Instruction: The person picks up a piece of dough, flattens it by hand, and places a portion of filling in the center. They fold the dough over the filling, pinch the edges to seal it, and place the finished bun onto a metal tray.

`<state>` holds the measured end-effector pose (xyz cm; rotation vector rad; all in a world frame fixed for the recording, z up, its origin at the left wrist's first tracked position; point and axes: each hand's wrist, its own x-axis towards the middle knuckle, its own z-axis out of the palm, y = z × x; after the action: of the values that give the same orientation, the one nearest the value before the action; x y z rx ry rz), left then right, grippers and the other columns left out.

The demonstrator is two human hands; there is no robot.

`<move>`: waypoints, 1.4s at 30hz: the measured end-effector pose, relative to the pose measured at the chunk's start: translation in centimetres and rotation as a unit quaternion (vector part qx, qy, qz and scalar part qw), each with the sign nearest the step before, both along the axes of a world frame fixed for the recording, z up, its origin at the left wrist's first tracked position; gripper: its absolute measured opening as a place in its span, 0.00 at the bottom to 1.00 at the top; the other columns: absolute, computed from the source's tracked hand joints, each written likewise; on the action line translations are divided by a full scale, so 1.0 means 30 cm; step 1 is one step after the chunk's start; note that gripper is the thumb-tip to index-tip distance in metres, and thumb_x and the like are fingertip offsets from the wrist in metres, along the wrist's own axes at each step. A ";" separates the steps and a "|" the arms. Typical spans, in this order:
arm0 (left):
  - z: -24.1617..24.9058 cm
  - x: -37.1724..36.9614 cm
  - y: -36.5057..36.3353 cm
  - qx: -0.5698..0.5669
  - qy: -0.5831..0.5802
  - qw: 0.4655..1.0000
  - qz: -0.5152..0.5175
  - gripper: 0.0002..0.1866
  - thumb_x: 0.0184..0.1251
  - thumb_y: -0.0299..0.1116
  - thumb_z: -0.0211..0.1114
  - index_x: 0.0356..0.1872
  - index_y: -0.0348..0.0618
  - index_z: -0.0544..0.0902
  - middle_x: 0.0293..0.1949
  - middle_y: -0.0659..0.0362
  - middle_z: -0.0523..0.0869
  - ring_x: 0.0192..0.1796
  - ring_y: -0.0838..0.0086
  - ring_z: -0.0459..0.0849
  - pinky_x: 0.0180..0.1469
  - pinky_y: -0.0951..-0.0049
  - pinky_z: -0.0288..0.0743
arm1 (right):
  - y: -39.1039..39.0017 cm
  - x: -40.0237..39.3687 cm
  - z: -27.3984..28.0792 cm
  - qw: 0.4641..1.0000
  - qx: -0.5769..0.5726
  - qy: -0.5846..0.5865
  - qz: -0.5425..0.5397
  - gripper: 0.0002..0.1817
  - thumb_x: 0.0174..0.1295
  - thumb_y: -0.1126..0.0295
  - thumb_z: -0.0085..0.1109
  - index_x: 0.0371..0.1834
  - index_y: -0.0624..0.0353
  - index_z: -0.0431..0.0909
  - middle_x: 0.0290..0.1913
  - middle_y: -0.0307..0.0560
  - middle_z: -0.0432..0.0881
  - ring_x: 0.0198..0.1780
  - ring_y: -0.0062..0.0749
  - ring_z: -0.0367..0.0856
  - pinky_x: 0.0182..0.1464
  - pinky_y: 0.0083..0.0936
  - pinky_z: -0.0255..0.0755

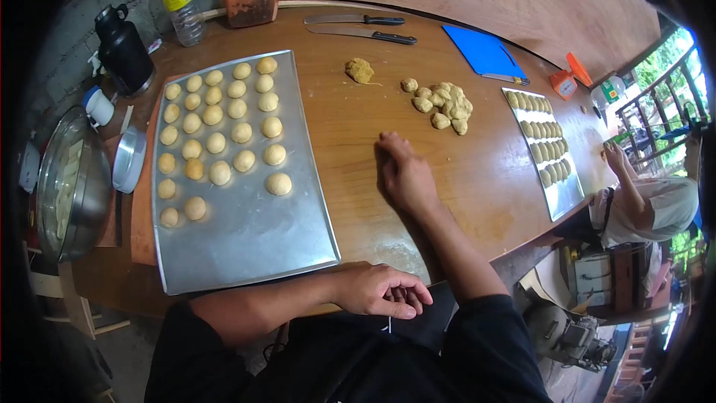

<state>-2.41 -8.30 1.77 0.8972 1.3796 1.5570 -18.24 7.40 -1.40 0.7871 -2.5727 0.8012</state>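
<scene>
My left hand point(384, 292) hovers by the table's near edge, right of the large tray's lower corner, fingers loosely bent and apart, holding nothing visible. On the wooden table, my right hand point(408, 172) is palm down with its fingers curled together; whatever is beneath them is hidden. Beyond it lies a crumbly yellow-brown lump point(359, 70). A heap of pale dough pieces point(450, 101) sits farther right. At the left, a large metal tray point(246, 246) carries rows of round dough balls point(215, 142), with bare metal at its near end.
Two knives point(373, 35) lie at the back, near a blue cutting board point(481, 52). A narrow tray point(563, 198) of darker pieces and an orange scale point(568, 82) are right. Another person point(645, 205) works there. Left stand a steel bowl point(93, 201), black flask point(124, 52) and plastic bottle point(183, 7).
</scene>
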 end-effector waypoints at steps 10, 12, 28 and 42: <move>-0.008 0.003 0.001 0.010 -0.017 1.000 0.002 0.26 0.83 0.47 0.69 0.71 0.43 0.83 0.58 0.59 0.93 0.56 0.75 0.91 0.61 0.71 0.82 | 0.004 -0.002 0.012 1.000 0.015 -0.008 0.015 0.17 0.75 0.77 0.56 0.63 0.65 0.82 0.67 0.66 0.86 0.73 0.64 0.80 0.79 0.52 0.73; -0.011 0.002 0.001 0.011 -0.014 1.000 -0.005 0.26 0.82 0.47 0.69 0.71 0.43 0.83 0.58 0.58 0.93 0.56 0.75 0.91 0.61 0.71 0.82 | 0.005 0.091 0.011 0.999 -0.005 -0.023 0.049 0.18 0.75 0.77 0.56 0.65 0.65 0.82 0.68 0.66 0.86 0.74 0.63 0.80 0.80 0.51 0.72; -0.002 0.001 -0.001 0.007 -0.006 1.000 -0.003 0.25 0.82 0.45 0.69 0.70 0.42 0.83 0.57 0.57 0.94 0.54 0.74 0.91 0.59 0.70 0.84 | 0.078 0.096 0.044 0.997 0.036 -0.053 -0.041 0.22 0.71 0.74 0.61 0.68 0.65 0.79 0.69 0.66 0.84 0.69 0.63 0.84 0.70 0.48 0.83; -0.013 0.005 0.006 0.009 -0.001 1.000 -0.005 0.23 0.82 0.43 0.69 0.68 0.40 0.84 0.56 0.57 0.94 0.53 0.74 0.92 0.56 0.70 0.84 | 0.009 0.024 0.023 0.999 0.014 -0.046 0.011 0.23 0.67 0.77 0.58 0.67 0.66 0.80 0.72 0.64 0.83 0.75 0.63 0.78 0.80 0.51 0.72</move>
<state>-2.25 -8.13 1.37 0.9125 1.3603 1.5647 -17.52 7.67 -0.71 0.8068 -2.6660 0.8276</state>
